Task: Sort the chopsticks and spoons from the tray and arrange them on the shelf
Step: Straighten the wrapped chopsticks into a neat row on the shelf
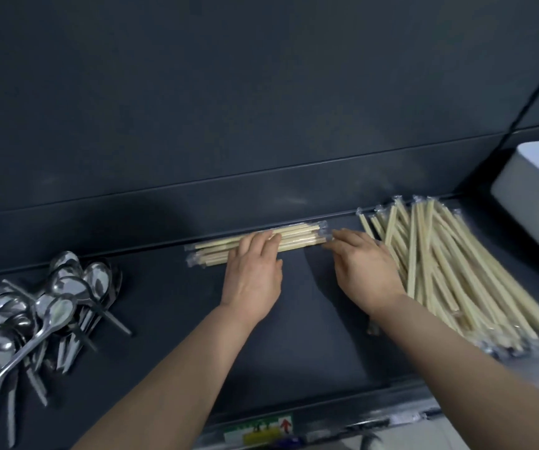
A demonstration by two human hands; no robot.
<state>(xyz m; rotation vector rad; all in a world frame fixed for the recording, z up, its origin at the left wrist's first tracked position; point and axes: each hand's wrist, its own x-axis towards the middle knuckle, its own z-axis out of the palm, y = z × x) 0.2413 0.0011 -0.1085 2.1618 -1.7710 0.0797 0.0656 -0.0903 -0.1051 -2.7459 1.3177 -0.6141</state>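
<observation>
On the dark shelf [310, 319], a small row of wrapped bamboo chopsticks [297, 237] lies crosswise against the back wall. My left hand [253, 274] rests flat on its middle, fingers straight. My right hand [363, 267] lies flat beside it, fingertips touching the row's right end. A large loose pile of wrapped chopsticks [450, 271] lies lengthwise to the right, partly under my right wrist. A heap of several metal spoons [44, 306] sits at the left end of the shelf.
A grey-white tray or box [534, 203] stands at the right edge beyond the pile. The shelf's front lip carries a label strip [258, 428]. A dark back panel rises behind the shelf.
</observation>
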